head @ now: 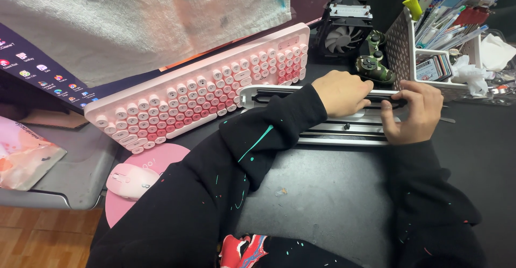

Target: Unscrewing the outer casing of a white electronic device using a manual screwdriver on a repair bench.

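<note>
Head view shows both hands on a long white slotted panel [322, 131] lying flat on the dark desk [333, 193], right of centre. Left hand [344, 92] rests curled over its upper edge; whether those fingers grip anything I cannot tell. Right hand [416, 112] pinches a black strip [322, 91] along the top slot. Lower slots look already fitted; the top strip seems partly seated.
</note>
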